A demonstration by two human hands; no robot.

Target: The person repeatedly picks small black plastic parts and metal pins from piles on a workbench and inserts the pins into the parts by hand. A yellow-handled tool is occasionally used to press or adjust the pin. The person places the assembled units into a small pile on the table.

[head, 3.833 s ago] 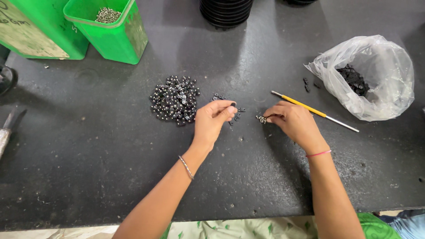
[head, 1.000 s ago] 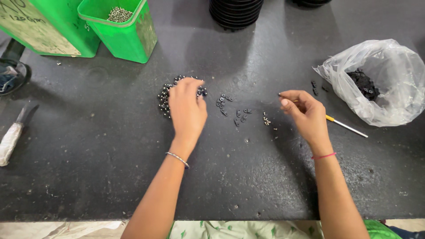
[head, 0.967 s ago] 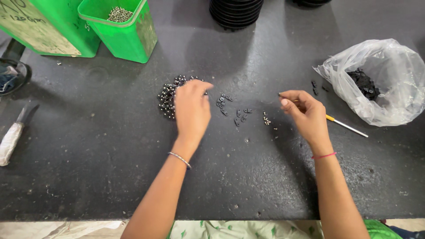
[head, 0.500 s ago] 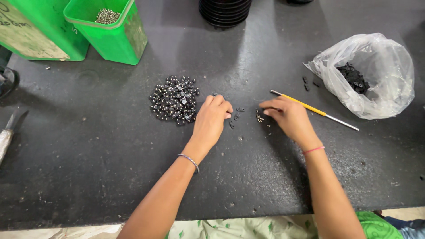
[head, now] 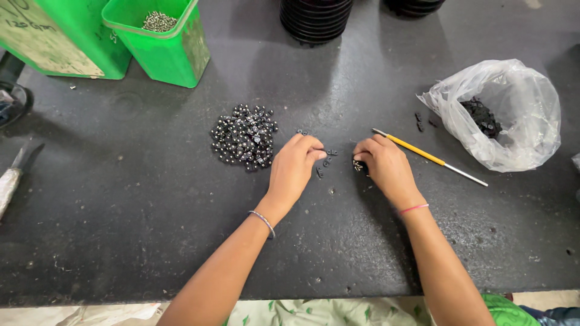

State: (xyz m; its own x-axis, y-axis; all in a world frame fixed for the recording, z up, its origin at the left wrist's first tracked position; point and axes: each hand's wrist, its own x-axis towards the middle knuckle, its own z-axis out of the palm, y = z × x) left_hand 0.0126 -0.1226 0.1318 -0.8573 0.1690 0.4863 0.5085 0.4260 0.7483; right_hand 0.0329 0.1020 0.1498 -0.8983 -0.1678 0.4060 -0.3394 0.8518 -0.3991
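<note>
Both hands have pulled back toward centre since a second ago: left hand came off the pile of beads and now sits just right of it, right hand moved in from the stick. Left fingertips pressed together, pinching something tiny; can't tell what. Right fingers curled down on a small cluster of metal bits; grip itself hidden. Loose black bits lie scattered between the hands. Beads are round, shiny, dark, heaped loosely. Table is matte black, gritty, scuffed. Thin yellow stick with metal tip lies diagonal, just beyond the right hand. Crinkled clear plastic bag of black parts far right. Green plastic bin of small metal parts back left. Near edge of table has open room.
</note>
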